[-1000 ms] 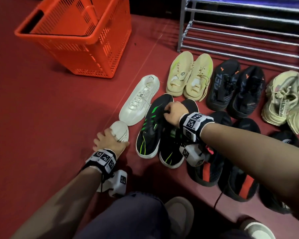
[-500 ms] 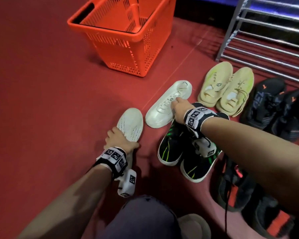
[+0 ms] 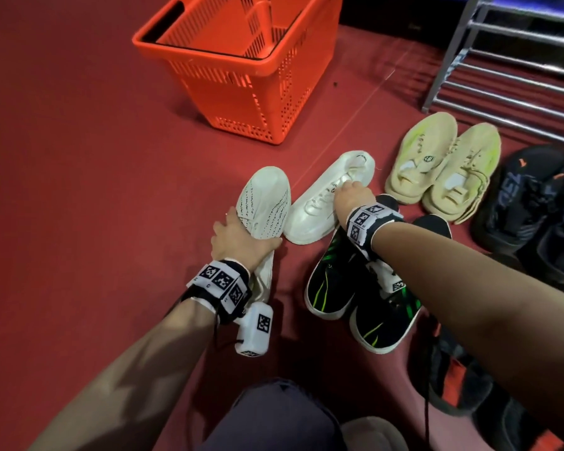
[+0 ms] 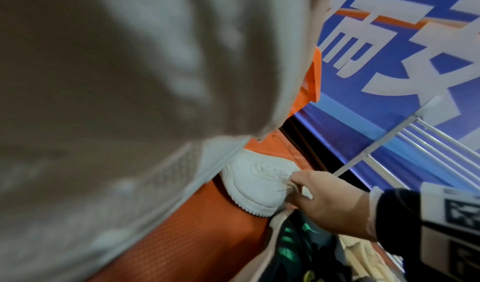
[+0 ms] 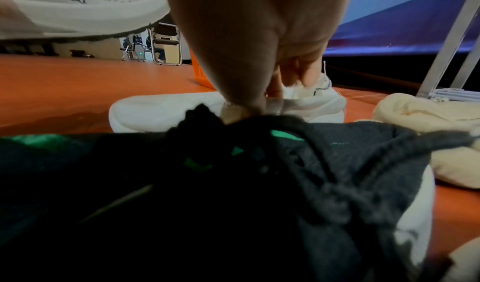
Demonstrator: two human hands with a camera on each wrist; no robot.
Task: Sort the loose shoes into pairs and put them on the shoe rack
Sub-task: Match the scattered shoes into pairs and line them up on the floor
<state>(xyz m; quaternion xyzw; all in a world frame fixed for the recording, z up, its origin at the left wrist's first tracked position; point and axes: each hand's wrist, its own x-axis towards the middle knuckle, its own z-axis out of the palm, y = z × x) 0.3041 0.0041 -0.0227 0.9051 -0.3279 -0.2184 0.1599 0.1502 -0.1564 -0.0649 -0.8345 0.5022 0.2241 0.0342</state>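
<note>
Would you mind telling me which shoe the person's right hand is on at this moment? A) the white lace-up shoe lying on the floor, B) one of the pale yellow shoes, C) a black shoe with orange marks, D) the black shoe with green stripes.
A: the right hand pinches the laces of the white lace-up shoe, reaching over the black and green shoes.

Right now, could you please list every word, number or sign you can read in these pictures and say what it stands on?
"750", as it seems, in large grey figures on the side of the black shoe.
Rows of small dark lettering on the white knit shoe: too small to read.
Large white characters on the blue banner: cropped, unreadable.
Round emblem on the cream shoe: too small.
</note>
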